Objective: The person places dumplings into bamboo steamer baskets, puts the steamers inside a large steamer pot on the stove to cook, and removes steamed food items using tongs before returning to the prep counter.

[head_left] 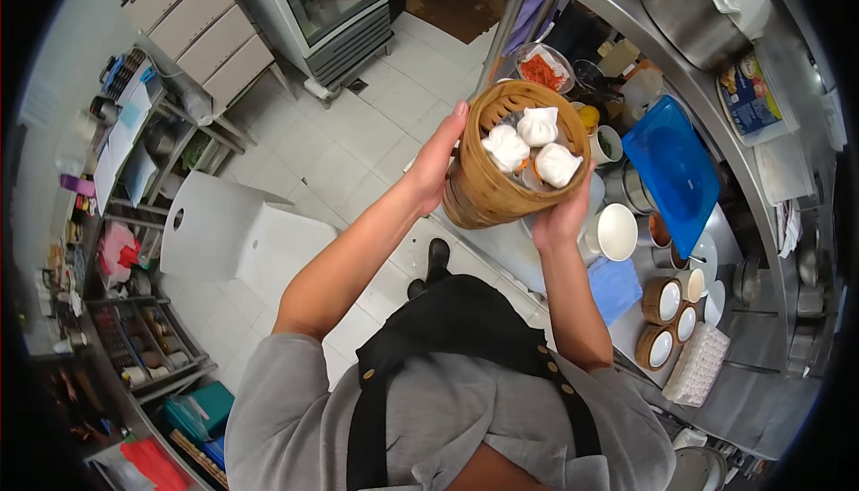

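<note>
A stack of round bamboo steamers [479, 194] is held up between my two hands. The top steamer has no lid and holds three white buns [540, 128] on a dark liner, with bits of orange showing beside them. My left hand [438, 162] grips the stack's left side, its thumb at the rim. On the right side, my right hand [564, 213] supports the stack from beside and below, its fingers partly hidden behind the bamboo.
On the steel counter at the right are a blue tray [673, 173], a white bowl [613, 232], a blue cloth [615, 290], small steamers [662, 300] and an egg carton [698, 364]. A white chair [210, 227] stands at the left, a glass-door fridge [327, 8] beyond.
</note>
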Demonstrator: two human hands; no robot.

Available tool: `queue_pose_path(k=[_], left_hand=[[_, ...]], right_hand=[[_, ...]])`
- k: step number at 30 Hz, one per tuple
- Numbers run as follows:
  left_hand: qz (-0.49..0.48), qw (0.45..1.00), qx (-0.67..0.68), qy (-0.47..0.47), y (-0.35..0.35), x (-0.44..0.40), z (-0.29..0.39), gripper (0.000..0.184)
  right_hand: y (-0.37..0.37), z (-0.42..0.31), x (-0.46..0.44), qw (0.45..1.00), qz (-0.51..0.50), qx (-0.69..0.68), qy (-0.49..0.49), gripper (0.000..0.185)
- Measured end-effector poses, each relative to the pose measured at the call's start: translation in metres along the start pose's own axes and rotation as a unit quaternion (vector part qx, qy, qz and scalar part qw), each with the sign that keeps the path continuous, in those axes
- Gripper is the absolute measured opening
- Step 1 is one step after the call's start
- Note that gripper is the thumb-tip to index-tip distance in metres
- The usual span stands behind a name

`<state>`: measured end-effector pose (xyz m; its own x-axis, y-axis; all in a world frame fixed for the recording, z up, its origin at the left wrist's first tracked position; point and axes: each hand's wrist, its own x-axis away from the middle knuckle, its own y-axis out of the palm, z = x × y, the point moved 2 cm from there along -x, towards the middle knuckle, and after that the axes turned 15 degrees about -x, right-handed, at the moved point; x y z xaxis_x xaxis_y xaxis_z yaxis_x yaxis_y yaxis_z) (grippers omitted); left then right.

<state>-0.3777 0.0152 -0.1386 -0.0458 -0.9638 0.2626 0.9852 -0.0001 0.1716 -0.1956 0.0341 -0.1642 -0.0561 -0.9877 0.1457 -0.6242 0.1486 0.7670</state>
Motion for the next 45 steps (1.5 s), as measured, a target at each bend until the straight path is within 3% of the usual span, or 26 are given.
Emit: queue_pose_path(k=[3,6,7,10,14,18,19,22,24,30,34,36,38,41,44,45], left_hand=[[0.041,0.997,-0.053,0.043,-0.016,-0.022,-0.023,0.063],[0.015,0.998,0.056,0.016,-0.019,-0.046,-0.043,0.065],[-0.04,0.996,0.078,0.018,-0.016,-0.053,-0.045,0.066],[-0.097,0.99,0.088,-0.053,-0.01,-0.054,-0.035,0.065],[-0.131,0.988,0.076,-0.001,-0.017,-0.061,-0.046,0.06],[-0.144,0.986,-0.035,0.079,-0.035,-0.085,-0.063,0.057],[-0.121,0.99,-0.035,0.062,-0.039,-0.088,-0.066,0.059],[-0.178,0.969,0.117,-0.123,-0.049,-0.125,-0.129,0.063],[-0.237,0.946,0.12,-0.187,-0.048,-0.133,-0.141,0.064],[-0.359,0.868,0.214,-0.268,-0.046,-0.134,-0.153,0.067],[-0.41,0.845,0.146,-0.311,-0.078,-0.117,-0.091,0.069],[-0.396,0.849,0.145,-0.318,-0.106,-0.12,-0.084,0.067],[-0.355,0.86,0.207,-0.302,-0.127,-0.14,-0.119,0.064],[-0.289,0.914,0.217,-0.185,-0.162,-0.161,-0.132,0.048],[-0.168,0.973,0.113,-0.111,-0.209,-0.177,-0.09,0.043],[-0.161,0.958,0.164,-0.17,-0.229,-0.168,-0.059,0.048]], right_hand=[[-0.022,0.004,-0.005,1.0,0.001,-0.014,0.019,0.054],[-0.043,0.017,-0.008,0.996,0.051,0.01,0.067,0.056],[-0.053,0.023,-0.009,0.993,0.077,0.03,0.083,0.058],[-0.097,0.059,-0.012,0.972,0.069,-0.185,0.13,0.053],[-0.102,0.053,-0.002,0.967,0.071,-0.2,0.14,0.053],[-0.073,0.044,0.011,0.977,0.085,-0.17,0.097,0.054],[-0.066,0.046,0.014,0.978,0.092,-0.167,0.083,0.054],[-0.043,0.061,0.02,0.979,0.114,-0.165,0.031,0.054],[-0.026,0.08,0.022,0.978,0.13,-0.165,-0.007,0.055],[0.013,0.12,0.001,0.974,0.141,-0.167,-0.062,0.055],[0.033,0.138,-0.023,0.975,0.134,-0.16,-0.074,0.056],[0.044,0.15,-0.038,0.978,0.132,-0.152,-0.064,0.056],[0.058,0.169,-0.057,0.982,0.122,-0.138,-0.033,0.056],[0.079,0.194,-0.069,0.988,0.113,-0.103,0.01,0.056],[0.1,0.225,-0.097,0.993,0.089,-0.052,0.062,0.057],[0.11,0.239,-0.111,0.993,0.073,-0.028,0.083,0.057]])
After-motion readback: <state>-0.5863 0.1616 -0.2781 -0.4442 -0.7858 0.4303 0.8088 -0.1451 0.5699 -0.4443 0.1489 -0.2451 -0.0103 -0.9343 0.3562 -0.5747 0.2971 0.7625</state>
